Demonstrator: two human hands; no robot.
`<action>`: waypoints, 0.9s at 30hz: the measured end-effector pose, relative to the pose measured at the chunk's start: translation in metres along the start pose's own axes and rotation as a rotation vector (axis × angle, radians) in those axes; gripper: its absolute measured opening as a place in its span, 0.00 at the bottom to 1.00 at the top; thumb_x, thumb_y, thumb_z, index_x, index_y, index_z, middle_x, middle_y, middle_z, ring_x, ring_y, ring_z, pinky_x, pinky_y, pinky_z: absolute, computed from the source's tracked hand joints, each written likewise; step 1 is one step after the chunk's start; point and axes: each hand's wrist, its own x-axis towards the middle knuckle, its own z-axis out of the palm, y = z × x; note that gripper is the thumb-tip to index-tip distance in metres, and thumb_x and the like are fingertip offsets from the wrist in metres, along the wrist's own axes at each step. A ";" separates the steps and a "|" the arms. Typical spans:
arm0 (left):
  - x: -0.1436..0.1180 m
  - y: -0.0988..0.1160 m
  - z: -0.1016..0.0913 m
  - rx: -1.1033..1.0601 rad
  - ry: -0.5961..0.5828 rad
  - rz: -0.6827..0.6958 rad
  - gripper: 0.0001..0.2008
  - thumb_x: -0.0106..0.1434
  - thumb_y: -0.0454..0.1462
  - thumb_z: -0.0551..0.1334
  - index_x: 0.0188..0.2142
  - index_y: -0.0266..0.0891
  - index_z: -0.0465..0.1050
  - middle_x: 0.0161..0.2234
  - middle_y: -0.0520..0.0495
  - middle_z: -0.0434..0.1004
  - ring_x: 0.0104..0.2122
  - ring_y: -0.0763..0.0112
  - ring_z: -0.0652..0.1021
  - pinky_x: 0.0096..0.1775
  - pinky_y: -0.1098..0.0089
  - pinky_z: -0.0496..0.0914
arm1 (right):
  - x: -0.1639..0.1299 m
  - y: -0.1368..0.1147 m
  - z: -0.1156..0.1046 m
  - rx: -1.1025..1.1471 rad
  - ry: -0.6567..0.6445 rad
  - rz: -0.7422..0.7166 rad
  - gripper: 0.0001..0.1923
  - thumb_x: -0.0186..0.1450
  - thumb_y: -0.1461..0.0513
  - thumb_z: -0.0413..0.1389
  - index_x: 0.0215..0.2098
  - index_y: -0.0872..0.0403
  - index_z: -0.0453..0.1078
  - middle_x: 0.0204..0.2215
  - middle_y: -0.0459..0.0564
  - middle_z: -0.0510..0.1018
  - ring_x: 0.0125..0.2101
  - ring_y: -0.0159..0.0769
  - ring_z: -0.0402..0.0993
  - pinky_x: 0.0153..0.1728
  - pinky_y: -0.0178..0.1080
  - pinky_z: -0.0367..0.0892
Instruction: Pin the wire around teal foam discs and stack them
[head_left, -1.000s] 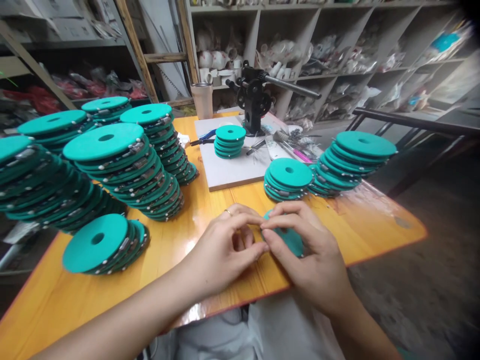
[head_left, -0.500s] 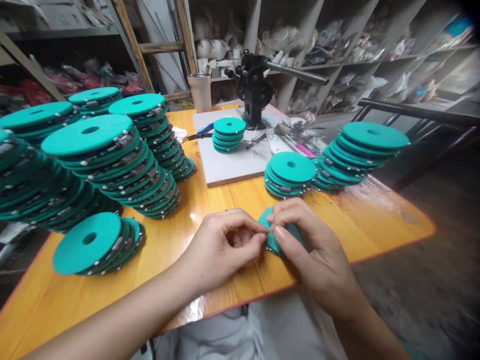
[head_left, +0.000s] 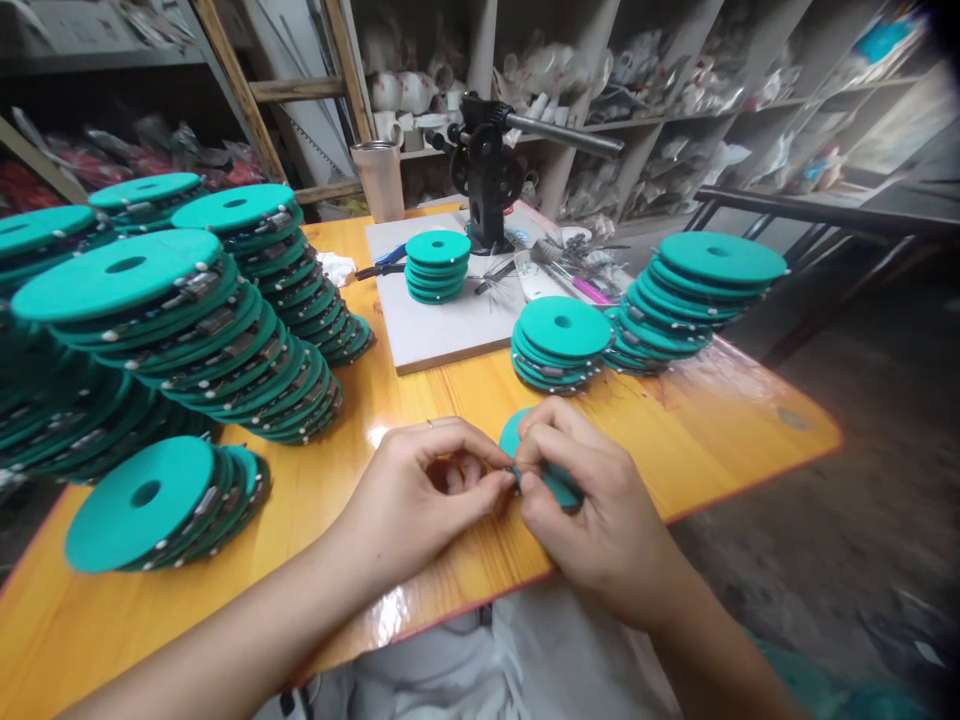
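On the glossy orange-yellow wooden surface [head_left: 457, 390], a flat round teal disc [head_left: 513, 431] lies on the wearer's side of the white rectangular board [head_left: 442, 338], partly covered by the hands. Left hand [head_left: 409, 490] and right hand [head_left: 600, 490] each pinch thumb to forefinger at its left edge; whatever lies between the fingertips is too small to tell. Tall leaning teal disc stacks [head_left: 232, 345] stand left of the board.
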 end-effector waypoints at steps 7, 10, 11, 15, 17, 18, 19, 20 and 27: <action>0.000 0.002 -0.001 0.009 0.002 -0.029 0.08 0.59 0.38 0.65 0.33 0.34 0.79 0.31 0.43 0.78 0.29 0.69 0.75 0.30 0.70 0.67 | 0.000 -0.001 0.001 -0.032 0.002 0.005 0.05 0.59 0.68 0.48 0.25 0.59 0.59 0.29 0.45 0.62 0.31 0.26 0.60 0.31 0.32 0.57; 0.000 0.003 -0.001 0.003 0.004 -0.037 0.08 0.59 0.38 0.65 0.33 0.34 0.79 0.32 0.43 0.79 0.32 0.66 0.77 0.33 0.68 0.70 | 0.001 -0.002 0.001 -0.040 0.004 0.004 0.05 0.59 0.68 0.48 0.25 0.59 0.59 0.29 0.45 0.62 0.31 0.26 0.60 0.30 0.32 0.57; 0.000 0.003 -0.001 0.006 0.005 -0.038 0.08 0.59 0.38 0.65 0.33 0.34 0.79 0.32 0.43 0.79 0.32 0.66 0.77 0.33 0.68 0.70 | 0.001 -0.002 0.000 -0.041 0.003 0.004 0.05 0.59 0.68 0.48 0.25 0.59 0.59 0.29 0.45 0.62 0.31 0.26 0.60 0.30 0.32 0.57; -0.001 0.002 -0.001 0.034 0.004 -0.039 0.08 0.59 0.38 0.65 0.32 0.34 0.79 0.31 0.43 0.79 0.29 0.69 0.75 0.30 0.70 0.69 | 0.001 -0.003 0.000 -0.043 0.001 0.009 0.05 0.59 0.68 0.48 0.25 0.59 0.58 0.29 0.46 0.62 0.31 0.26 0.60 0.30 0.33 0.56; -0.001 0.002 -0.001 0.048 0.005 -0.036 0.08 0.59 0.38 0.65 0.33 0.34 0.79 0.30 0.43 0.79 0.28 0.70 0.75 0.29 0.70 0.68 | 0.000 -0.003 0.001 -0.048 0.002 0.008 0.05 0.59 0.68 0.48 0.25 0.59 0.58 0.29 0.46 0.62 0.31 0.27 0.59 0.30 0.33 0.56; -0.001 0.002 -0.002 0.054 0.005 -0.030 0.08 0.59 0.39 0.65 0.33 0.34 0.79 0.30 0.44 0.79 0.28 0.70 0.75 0.29 0.70 0.68 | 0.000 -0.003 0.001 -0.052 0.002 0.006 0.05 0.59 0.68 0.48 0.25 0.59 0.58 0.29 0.46 0.62 0.31 0.27 0.59 0.30 0.33 0.56; -0.001 0.003 -0.002 0.060 0.005 -0.023 0.08 0.59 0.38 0.65 0.33 0.34 0.79 0.30 0.44 0.79 0.28 0.69 0.75 0.30 0.70 0.69 | 0.000 -0.003 0.001 -0.058 0.002 0.003 0.05 0.59 0.68 0.48 0.25 0.59 0.58 0.29 0.46 0.62 0.31 0.27 0.59 0.30 0.33 0.56; -0.001 0.003 -0.002 0.065 0.003 -0.017 0.08 0.60 0.38 0.65 0.33 0.34 0.79 0.30 0.44 0.79 0.29 0.69 0.76 0.31 0.70 0.69 | 0.000 -0.002 0.001 -0.064 0.004 -0.001 0.05 0.59 0.68 0.48 0.25 0.59 0.59 0.29 0.46 0.62 0.31 0.27 0.59 0.30 0.33 0.56; -0.001 0.003 -0.003 0.131 -0.010 0.083 0.06 0.61 0.35 0.63 0.33 0.33 0.79 0.31 0.44 0.79 0.31 0.68 0.77 0.34 0.69 0.71 | 0.001 -0.004 -0.002 -0.115 -0.013 -0.041 0.05 0.63 0.69 0.49 0.28 0.59 0.60 0.32 0.48 0.62 0.33 0.28 0.61 0.33 0.33 0.59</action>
